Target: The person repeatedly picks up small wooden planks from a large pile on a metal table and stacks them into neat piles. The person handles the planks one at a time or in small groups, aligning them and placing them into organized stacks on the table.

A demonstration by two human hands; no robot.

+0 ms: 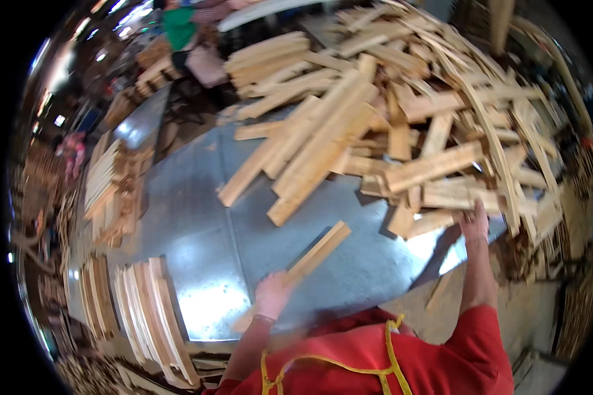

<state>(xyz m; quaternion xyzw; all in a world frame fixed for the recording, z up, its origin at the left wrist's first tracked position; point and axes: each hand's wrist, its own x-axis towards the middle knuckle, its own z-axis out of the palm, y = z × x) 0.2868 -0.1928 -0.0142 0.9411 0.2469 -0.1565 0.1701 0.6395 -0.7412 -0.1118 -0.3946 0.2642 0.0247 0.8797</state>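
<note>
My left hand point(272, 295) is closed round a short wooden slat point(321, 251), which slants up and to the right just above the metal tabletop. Its near end shows blurred below the hand. At the right, my right hand point(474, 226) reaches to the near edge of a large jumbled pile of wooden slats point(435, 158). Its fingers look apart and lie against the slats there, one finger stretched forward. Beside those fingers is a pale slat point(432, 223). Motion blur softens both hands.
Three longer boards point(323, 151) reach from the heap over the metal table point(197, 197). Slats stand in rows point(148, 309) along the left edge, with another stack point(105, 184) farther back. A person in a green top point(179, 29) is at the far left. Long bent strips point(484, 125) edge the heap.
</note>
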